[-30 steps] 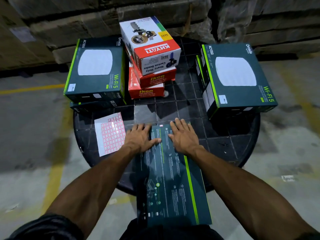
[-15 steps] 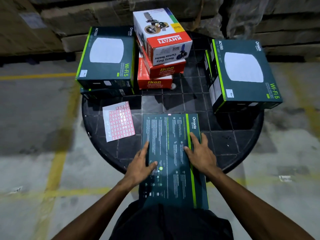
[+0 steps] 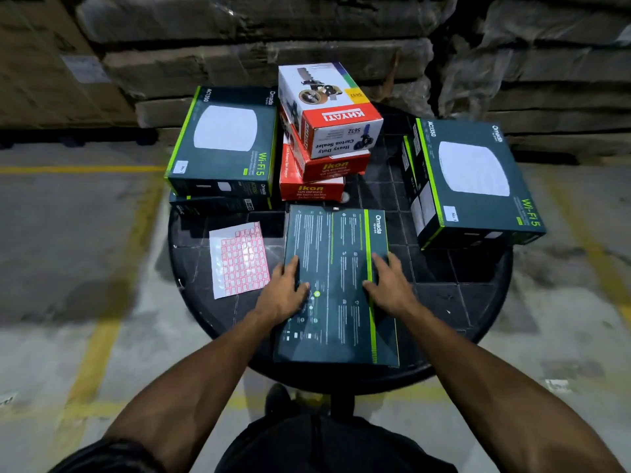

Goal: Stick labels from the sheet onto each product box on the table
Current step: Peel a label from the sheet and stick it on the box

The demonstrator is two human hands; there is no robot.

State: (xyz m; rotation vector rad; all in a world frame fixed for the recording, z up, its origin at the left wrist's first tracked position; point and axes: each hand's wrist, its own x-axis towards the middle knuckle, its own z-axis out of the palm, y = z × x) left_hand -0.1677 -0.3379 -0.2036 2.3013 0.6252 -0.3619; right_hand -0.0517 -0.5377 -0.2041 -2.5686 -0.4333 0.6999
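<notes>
Dark Omada box [image 3: 336, 285] flat (text-side up) beside red-bordered label sheet [image 3: 240, 259]

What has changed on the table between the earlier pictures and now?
The dark box in front was pushed farther onto the table, away from the person. The left hand and right hand, which lay flat near its far end a second ago, now hold its two long sides nearer the person. The label sheet, the two box stacks at the sides and the red and white stack kept their places.
</notes>
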